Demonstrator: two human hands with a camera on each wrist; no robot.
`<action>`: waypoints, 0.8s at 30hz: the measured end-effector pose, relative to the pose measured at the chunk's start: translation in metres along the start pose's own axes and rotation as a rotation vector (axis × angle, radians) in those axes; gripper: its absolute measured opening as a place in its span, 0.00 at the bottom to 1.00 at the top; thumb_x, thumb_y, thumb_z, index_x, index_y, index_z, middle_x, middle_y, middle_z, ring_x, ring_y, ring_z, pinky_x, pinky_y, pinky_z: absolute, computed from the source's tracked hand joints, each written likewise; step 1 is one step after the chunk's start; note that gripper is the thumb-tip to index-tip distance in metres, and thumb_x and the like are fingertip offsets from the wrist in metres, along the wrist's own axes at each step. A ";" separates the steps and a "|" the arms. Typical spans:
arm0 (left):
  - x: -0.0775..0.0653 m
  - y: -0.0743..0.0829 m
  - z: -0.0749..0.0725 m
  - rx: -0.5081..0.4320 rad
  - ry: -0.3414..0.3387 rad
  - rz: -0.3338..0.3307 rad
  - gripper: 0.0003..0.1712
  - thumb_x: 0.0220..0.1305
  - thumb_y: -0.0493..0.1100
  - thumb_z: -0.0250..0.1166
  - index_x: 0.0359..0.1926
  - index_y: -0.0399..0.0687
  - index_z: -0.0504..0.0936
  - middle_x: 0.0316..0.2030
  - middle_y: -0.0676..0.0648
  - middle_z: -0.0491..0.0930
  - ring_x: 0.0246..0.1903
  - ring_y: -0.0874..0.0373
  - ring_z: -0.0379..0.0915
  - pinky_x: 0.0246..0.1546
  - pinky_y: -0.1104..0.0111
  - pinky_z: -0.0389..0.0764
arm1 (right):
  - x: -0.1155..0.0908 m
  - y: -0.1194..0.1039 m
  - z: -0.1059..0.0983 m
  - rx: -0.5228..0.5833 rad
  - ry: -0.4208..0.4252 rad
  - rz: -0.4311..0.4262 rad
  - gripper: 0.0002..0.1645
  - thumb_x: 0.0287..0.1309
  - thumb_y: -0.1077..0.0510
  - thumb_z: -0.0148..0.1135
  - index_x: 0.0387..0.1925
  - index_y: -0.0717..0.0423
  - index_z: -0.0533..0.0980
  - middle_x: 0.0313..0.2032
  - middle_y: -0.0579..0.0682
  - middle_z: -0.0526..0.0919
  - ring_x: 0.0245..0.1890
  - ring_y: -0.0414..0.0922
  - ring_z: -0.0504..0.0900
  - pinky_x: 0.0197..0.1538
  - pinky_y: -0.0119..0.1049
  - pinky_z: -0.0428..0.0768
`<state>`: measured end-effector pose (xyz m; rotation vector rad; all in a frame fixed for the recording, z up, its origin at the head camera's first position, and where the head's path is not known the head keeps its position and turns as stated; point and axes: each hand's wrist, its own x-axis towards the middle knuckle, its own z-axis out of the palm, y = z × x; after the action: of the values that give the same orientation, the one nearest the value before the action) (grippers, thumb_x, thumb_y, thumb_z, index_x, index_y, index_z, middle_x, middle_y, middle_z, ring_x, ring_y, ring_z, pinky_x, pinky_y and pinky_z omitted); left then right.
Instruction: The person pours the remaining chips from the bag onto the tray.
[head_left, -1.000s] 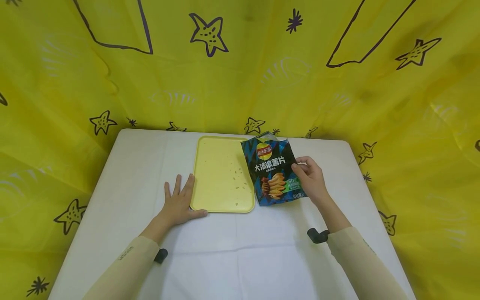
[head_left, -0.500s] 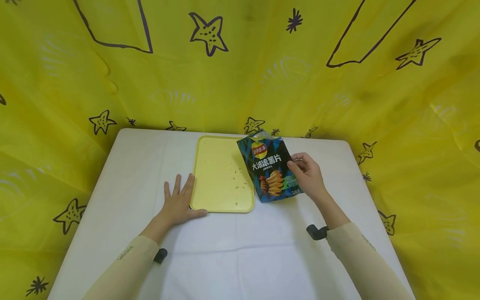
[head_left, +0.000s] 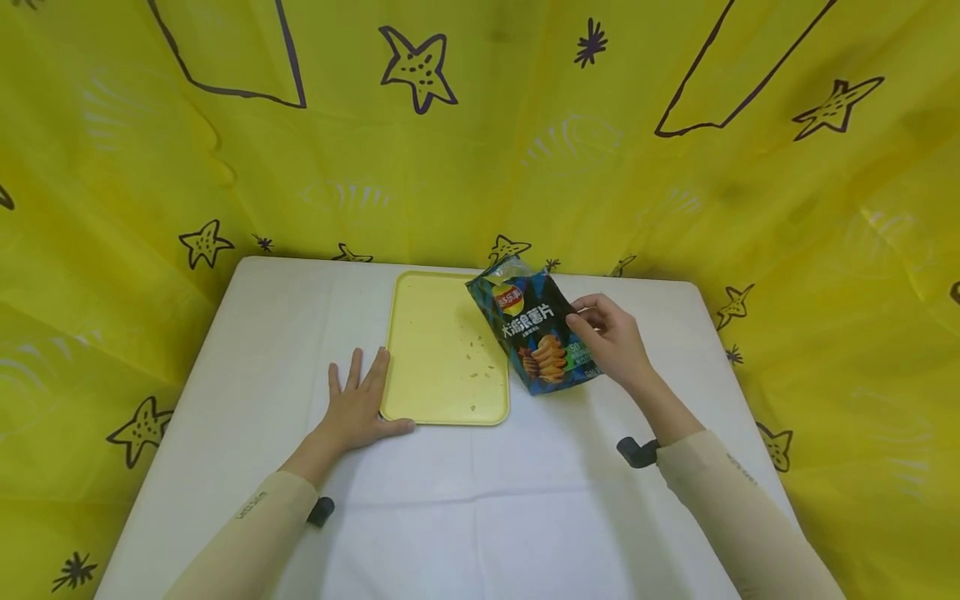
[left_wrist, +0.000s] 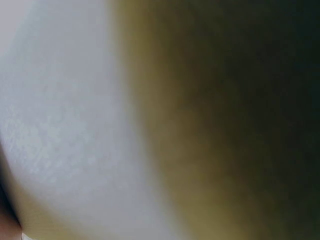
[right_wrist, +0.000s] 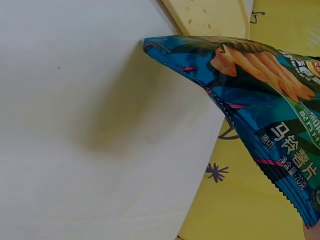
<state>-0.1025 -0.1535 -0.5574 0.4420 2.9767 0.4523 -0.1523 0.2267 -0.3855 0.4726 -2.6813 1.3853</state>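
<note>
A blue-and-black bag of potato chips [head_left: 532, 337] hangs tilted at the right of the yellow tray [head_left: 427, 350], its torn top leaning over the tray's right side. My right hand [head_left: 613, 342] pinches the bag by its right edge. A few crumbs [head_left: 474, 375] lie on the tray's right half. Fingers spread, my left hand [head_left: 358, 412] rests at the tray's lower left corner, with the thumb along the front rim. In the right wrist view the bag's bottom seam [right_wrist: 260, 157] points toward the camera. The left wrist view is too blurred to make out the hand's contact.
A white-covered table [head_left: 420, 533] carries the tray near its far edge. Behind and beside it hangs a yellow curtain [head_left: 480, 167] printed with starfish. Black camera mounts [head_left: 637, 452] sit at both wrists.
The bag has moved left and slightly away from me with my right hand, tilting its top further over the tray. My left hand and the tray have stayed still.
</note>
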 end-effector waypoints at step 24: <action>0.001 0.000 0.003 0.008 -0.005 -0.006 0.72 0.37 0.86 0.47 0.71 0.47 0.32 0.72 0.45 0.35 0.68 0.41 0.21 0.58 0.39 0.23 | 0.036 -0.002 0.007 -0.345 -0.235 -0.228 0.17 0.62 0.50 0.54 0.53 0.36 0.71 0.35 0.41 0.82 0.25 0.37 0.76 0.29 0.34 0.75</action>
<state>-0.1036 -0.1526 -0.5601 0.4346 2.9753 0.4387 -0.1850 0.2118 -0.3803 0.9147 -2.8494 0.8316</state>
